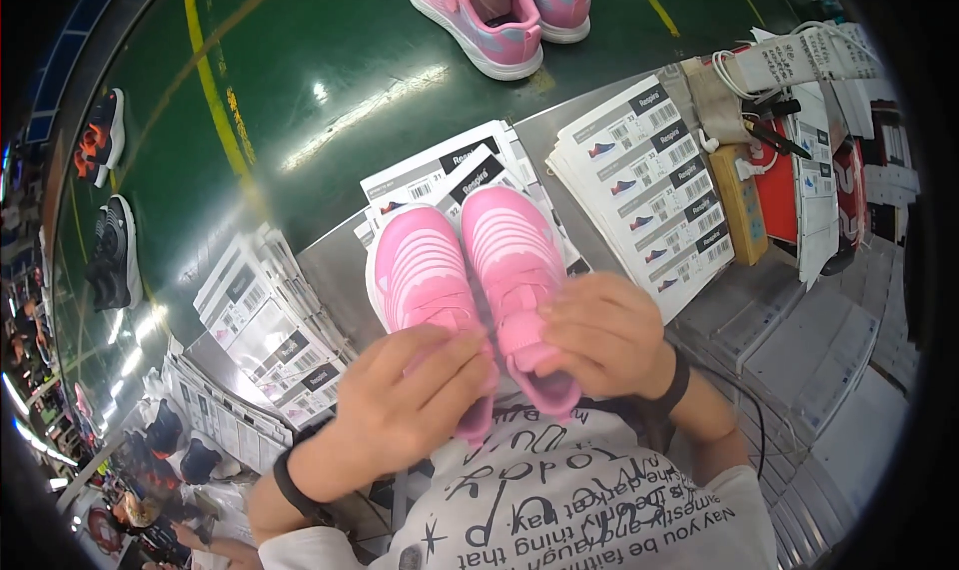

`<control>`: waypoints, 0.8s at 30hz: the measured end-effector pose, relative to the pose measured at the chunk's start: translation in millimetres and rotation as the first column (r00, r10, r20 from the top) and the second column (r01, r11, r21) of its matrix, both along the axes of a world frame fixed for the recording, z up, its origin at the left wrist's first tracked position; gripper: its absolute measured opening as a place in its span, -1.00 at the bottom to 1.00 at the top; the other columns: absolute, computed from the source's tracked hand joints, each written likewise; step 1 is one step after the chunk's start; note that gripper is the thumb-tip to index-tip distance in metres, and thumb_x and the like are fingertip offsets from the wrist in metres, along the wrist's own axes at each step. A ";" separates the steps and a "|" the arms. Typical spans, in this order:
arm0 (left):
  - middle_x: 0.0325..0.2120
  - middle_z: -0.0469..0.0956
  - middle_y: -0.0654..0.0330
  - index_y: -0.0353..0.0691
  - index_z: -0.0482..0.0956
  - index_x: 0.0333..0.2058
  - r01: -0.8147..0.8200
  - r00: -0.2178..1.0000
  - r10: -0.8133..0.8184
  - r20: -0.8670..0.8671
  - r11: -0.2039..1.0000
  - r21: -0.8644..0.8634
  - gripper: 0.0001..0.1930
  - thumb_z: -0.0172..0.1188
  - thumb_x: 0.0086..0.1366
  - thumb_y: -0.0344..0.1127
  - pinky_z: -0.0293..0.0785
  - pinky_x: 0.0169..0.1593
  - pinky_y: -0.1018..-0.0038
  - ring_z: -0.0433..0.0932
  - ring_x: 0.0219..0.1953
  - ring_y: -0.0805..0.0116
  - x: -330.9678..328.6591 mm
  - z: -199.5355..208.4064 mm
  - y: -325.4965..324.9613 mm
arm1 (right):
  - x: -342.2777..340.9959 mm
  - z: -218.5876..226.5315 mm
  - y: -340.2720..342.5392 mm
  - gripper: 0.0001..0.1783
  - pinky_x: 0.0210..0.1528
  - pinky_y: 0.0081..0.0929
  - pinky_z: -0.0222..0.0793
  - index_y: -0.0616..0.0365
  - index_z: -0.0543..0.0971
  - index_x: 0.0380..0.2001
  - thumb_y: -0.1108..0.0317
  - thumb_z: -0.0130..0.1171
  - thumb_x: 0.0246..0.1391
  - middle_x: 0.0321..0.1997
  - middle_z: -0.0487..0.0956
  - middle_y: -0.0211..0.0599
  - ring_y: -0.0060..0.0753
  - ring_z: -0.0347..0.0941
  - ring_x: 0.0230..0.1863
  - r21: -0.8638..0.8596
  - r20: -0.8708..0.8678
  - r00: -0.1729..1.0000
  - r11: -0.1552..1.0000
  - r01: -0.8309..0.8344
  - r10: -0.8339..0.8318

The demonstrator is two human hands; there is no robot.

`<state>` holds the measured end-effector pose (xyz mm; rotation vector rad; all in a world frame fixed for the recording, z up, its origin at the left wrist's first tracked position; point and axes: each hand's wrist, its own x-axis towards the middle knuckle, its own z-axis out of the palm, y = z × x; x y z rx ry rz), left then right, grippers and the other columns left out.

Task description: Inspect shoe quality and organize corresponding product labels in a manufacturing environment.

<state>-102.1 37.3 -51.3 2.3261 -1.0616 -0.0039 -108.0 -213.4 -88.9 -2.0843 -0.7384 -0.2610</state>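
Two pink sneakers with white stripes lie side by side in front of me, toes pointing away. My left hand [405, 395] is closed over the ankle opening of the left pink sneaker [420, 255], its fingers covering the strap area. On the right pink sneaker [511, 235], my right hand [607, 335] pinches near the tongue and strap, with the fingertips partly hidden. The heel ends of both shoes rest near my shirt. Beneath the toes lie printed label sheets [435, 177] on a grey metal ledge [335, 255].
Another pair of pink sneakers [496, 25] stands on the green conveyor belt [330, 80] ahead. Dark shoes [113, 255] sit at its far left. Label stacks lie left [265, 315] and right [649, 185]. A yellow block [737, 205], cables and a pen are at the right.
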 end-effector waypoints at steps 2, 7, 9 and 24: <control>-0.08 0.55 -0.17 -0.28 0.59 -0.06 -0.179 0.984 0.177 0.022 0.970 0.166 -0.50 0.33 -0.08 -0.44 0.61 -0.24 0.32 0.63 -0.14 0.07 -9.2 -2.8 -6.9 | -9.7 -0.3 0.8 -0.65 -0.30 -0.27 0.50 0.18 0.64 -0.25 0.37 0.35 -0.22 -0.24 0.63 -0.11 -0.08 0.56 -0.35 -0.012 -0.031 0.999 1.000 0.008 -0.008; 0.08 0.27 -0.60 -0.32 0.32 0.23 -0.250 0.893 0.317 -0.319 0.940 0.234 -0.18 0.31 -0.13 -0.51 0.58 -0.40 0.22 0.62 -0.43 -0.19 -14.7 -5.7 0.8 | -6.4 12.7 0.8 -0.12 -0.22 -0.25 0.55 0.19 0.35 0.25 0.49 0.26 -0.32 0.27 0.33 0.30 0.11 0.59 -0.32 -0.295 -0.390 0.918 0.954 -0.057 -0.066; -0.11 0.52 -0.41 -0.35 0.42 0.16 -0.318 0.867 0.378 -0.323 0.921 0.223 -0.27 0.33 -0.11 -0.55 0.59 -0.19 0.25 0.62 -0.33 -0.26 -3.8 9.0 -4.5 | 3.3 26.1 1.8 -0.17 -0.24 -0.29 0.57 0.22 0.38 0.22 0.54 0.19 -0.30 0.21 0.36 0.38 0.12 0.61 -0.31 -0.295 -0.413 0.908 0.953 -0.064 -0.067; -0.12 0.63 -0.06 -0.45 0.52 0.05 -0.822 0.569 0.512 -0.644 0.389 -0.416 -0.43 0.17 -0.06 -0.65 0.53 0.02 0.42 0.66 -0.13 0.26 2.6 85.1 20.0 | -6.3 31.8 17.5 -0.28 0.26 -0.47 0.29 0.25 0.29 0.29 0.44 0.27 0.05 0.20 0.47 -0.20 -0.37 0.41 0.19 0.451 -0.807 0.577 0.760 0.468 0.124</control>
